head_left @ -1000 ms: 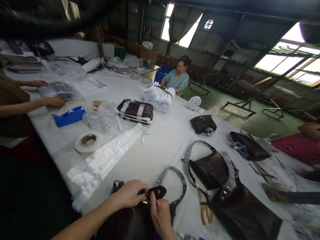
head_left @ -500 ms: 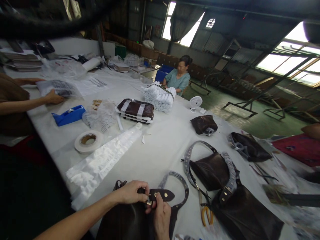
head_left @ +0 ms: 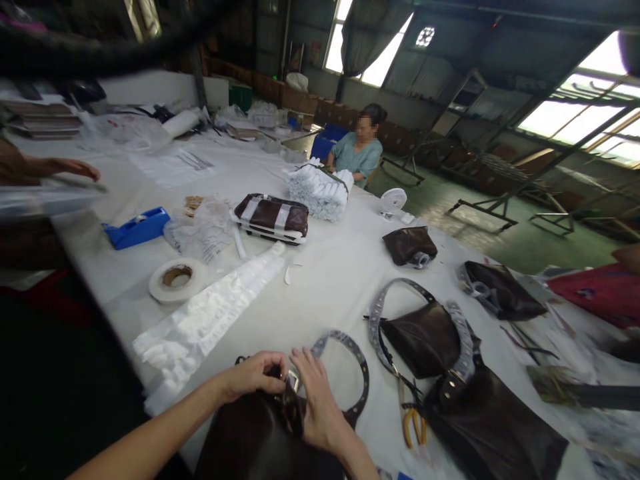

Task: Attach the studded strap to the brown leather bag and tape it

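Note:
A dark brown leather bag [head_left: 260, 440] lies at the table's near edge in front of me. My left hand [head_left: 257, 377] is closed, thumb and fingers pinching the bag's strap [head_left: 291, 405] beside a metal buckle [head_left: 293, 380]. On the other side of the buckle, my right hand [head_left: 317, 400] has its fingers stretched out and lies against the strap, which now bends downward; its thumb is hidden. Behind the hands curves the bag's studded handle [head_left: 364, 373], partly wrapped in clear plastic.
Brown bags [head_left: 500, 413] and orange-handled pliers [head_left: 414, 427] lie to the right. Leftward are plastic sleeves [head_left: 215, 313], a tape roll [head_left: 177, 280] and a blue tape dispenser [head_left: 137, 228]. A co-worker's hand [head_left: 75, 167] is at far left; another person [head_left: 356, 157] sits across the table.
The strap end has swung from pointing right to bending down. My right hand has gone from a pinch to stretched fingers. At left, the co-worker's packet has moved toward the table edge.

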Motion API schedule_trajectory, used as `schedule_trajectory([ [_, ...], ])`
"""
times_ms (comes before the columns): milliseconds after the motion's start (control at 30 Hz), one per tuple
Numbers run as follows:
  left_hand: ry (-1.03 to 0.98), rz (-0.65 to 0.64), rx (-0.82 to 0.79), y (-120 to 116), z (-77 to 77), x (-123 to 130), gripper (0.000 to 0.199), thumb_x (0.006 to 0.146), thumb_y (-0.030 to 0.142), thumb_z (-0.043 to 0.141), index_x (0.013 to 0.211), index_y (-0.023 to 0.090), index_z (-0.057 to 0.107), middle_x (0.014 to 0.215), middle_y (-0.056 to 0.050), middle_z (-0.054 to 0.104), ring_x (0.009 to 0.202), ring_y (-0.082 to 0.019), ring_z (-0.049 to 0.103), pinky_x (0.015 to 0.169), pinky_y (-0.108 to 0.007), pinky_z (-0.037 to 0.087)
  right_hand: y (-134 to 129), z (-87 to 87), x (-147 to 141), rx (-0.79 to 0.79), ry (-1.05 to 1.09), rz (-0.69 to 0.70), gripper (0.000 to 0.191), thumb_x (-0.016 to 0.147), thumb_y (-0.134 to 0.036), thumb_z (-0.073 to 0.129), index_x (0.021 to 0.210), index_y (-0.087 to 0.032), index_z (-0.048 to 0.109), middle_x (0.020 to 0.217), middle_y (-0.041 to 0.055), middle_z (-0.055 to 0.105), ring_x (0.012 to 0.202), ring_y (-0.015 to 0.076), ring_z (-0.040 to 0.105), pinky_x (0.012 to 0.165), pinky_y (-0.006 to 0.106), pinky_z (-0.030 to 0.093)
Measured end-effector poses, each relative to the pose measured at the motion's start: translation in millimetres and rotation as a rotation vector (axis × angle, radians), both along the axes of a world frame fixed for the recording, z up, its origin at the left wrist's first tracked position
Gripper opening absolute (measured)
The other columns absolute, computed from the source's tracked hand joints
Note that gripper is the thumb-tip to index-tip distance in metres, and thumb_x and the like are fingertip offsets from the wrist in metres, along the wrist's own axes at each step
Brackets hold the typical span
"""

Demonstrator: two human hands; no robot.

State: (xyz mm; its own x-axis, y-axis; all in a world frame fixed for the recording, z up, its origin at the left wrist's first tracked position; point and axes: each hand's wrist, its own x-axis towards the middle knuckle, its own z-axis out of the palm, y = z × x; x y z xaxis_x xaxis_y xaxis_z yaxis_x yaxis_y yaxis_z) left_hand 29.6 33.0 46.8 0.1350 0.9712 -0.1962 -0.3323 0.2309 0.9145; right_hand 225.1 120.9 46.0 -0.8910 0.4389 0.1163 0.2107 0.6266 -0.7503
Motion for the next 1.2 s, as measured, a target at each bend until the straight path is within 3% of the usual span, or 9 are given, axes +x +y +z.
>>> schedule_trajectory([
  [100, -0.136, 0.096, 0.018, 4.0, 2.9, -1.3, 0.032, 0.069, 0.036, 0.078, 0.081, 0.017, 0.055, 0.079, -0.001, 0.058, 0.075, -0.016, 0.051, 0.072, -0.026, 0.037, 6.4, -13.6, -19.0, 0.043, -0.144, 0.051, 0.055, 0.074, -0.012, 0.051, 0.128, -0.021, 0.045, 0.112, 0.0074, 0.066, 0.105, 0.0215, 0.061, 0.093, 0.034, 0.045],
  [200, -0.273, 0.252, 0.053, 2.7, 4.0, -11.5, 0.028, 0.073, 0.033, 0.075, 0.082, 0.018, 0.053, 0.079, -0.001, 0.059, 0.074, -0.015, 0.053, 0.072, -0.027, 0.037, 25.1, -34.9, -15.9, 0.174, -0.487, -0.018, 0.041, 0.073, -0.003, 0.047, 0.108, -0.023, 0.053, 0.095, 0.0017, 0.069, 0.091, 0.0162, 0.064, 0.079, 0.023, 0.045],
  [300, -0.322, 0.317, 0.069, -4.9, 0.3, -24.3, 0.022, 0.077, 0.026, 0.073, 0.089, 0.018, 0.057, 0.086, -0.003, 0.061, 0.079, -0.016, 0.055, 0.076, -0.028, 0.038, 57.0, -51.8, 11.8, 0.284, -0.706, -0.142, 0.037, 0.075, -0.001, 0.044, 0.104, -0.02, 0.057, 0.097, 0.0081, 0.069, 0.093, 0.0214, 0.065, 0.08, 0.028, 0.044],
  [433, -0.277, 0.185, 0.0, -12.8, -17.3, -34.1, 0.042, 0.067, 0.016, 0.077, 0.106, 0.014, 0.061, 0.099, -0.009, 0.063, 0.091, -0.02, 0.056, 0.084, -0.029, 0.038, 95.8, -63.5, 61.5, 0.325, -0.886, -0.367, 0.033, 0.086, -0.012, 0.042, 0.116, -0.013, 0.054, 0.094, 0.0165, 0.068, 0.087, 0.0297, 0.067, 0.074, 0.038, 0.047],
  [600, -0.438, 0.332, 0.041, -9.0, -31.6, -44.8, 0.051, 0.061, 0.007, 0.075, 0.108, 0.018, 0.059, 0.097, -0.005, 0.06, 0.09, -0.017, 0.055, 0.079, -0.026, 0.038, 90.5, -78.0, 84.8, 0.553, -0.63, -0.438, 0.051, 0.086, -0.035, 0.056, 0.132, -0.014, 0.049, 0.123, 0.0215, 0.059, 0.121, 0.0389, 0.05, 0.099, 0.056, 0.037],
  [767, -0.722, 0.479, 0.099, -2.3, -7.3, -51.0, 0.053, 0.058, 0.005, 0.07, 0.107, 0.021, 0.057, 0.086, -0.001, 0.052, 0.073, -0.012, 0.051, 0.071, -0.028, 0.042, 41.7, -70.4, 27.2, 0.14, -0.169, -0.264, 0.038, 0.092, -0.041, 0.048, 0.12, -0.019, 0.06, 0.121, 0.0149, 0.063, 0.117, 0.0288, 0.056, 0.103, 0.045, 0.042],
  [967, -1.156, 0.471, 0.289, 0.6, 59.4, -33.7, 0.045, 0.062, 0.013, 0.069, 0.104, 0.016, 0.052, 0.073, 0.004, 0.04, 0.057, -0.005, 0.044, 0.056, -0.019, 0.038, 22.2, -21.1, -69.4, -0.471, -0.011, -0.113, 0.054, 0.092, -0.056, 0.046, 0.133, -0.021, 0.052, 0.132, 0.0112, 0.057, 0.118, 0.0238, 0.054, 0.101, 0.04, 0.044],
  [1100, -1.207, 0.431, 0.358, -1.9, 93.5, -29.6, 0.042, 0.063, 0.013, 0.068, 0.101, 0.018, 0.05, 0.068, 0.006, 0.037, 0.053, -0.005, 0.044, 0.05, -0.016, 0.034, 26.6, 2.4, -83.3, -0.792, -0.088, 0.192, 0.068, 0.092, -0.068, 0.028, 0.112, -0.015, 0.066, 0.093, 0.009, 0.069, 0.085, 0.0197, 0.063, 0.08, 0.034, 0.05],
  [1200, -1.153, 0.456, 0.345, -2.2, 98.6, -36.2, 0.044, 0.062, 0.013, 0.068, 0.101, 0.018, 0.05, 0.067, 0.006, 0.037, 0.052, -0.005, 0.044, 0.049, -0.016, 0.035, 25.2, 13.0, -69.9, -0.848, -0.103, 0.248, 0.066, 0.09, -0.069, 0.035, 0.1, -0.013, 0.071, 0.078, 0.0052, 0.066, 0.07, 0.0143, 0.058, 0.068, 0.027, 0.046],
])
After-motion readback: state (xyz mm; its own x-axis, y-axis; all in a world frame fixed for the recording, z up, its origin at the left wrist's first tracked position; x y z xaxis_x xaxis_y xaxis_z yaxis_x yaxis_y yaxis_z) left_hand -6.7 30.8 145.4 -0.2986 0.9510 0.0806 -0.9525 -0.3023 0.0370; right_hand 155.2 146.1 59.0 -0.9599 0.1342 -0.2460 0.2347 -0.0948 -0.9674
